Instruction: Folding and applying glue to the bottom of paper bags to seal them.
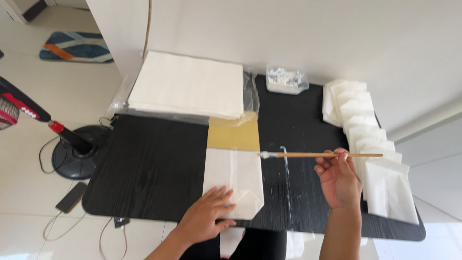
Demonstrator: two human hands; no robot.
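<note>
On table [154,163]: folded paper bag [234,182] at centre; sheet stack [187,84] at 11 o'clock; tub [287,80] at 12; finished bags row [370,139] at 3.

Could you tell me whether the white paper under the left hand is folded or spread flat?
Folded: the white paper under the left hand shows a turned-in triangular corner and creases.

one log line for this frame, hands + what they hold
left hand: flat on paper bag | right hand: holds brush, tip at bag edge | glue tub: back of table | finished bags: right
</note>
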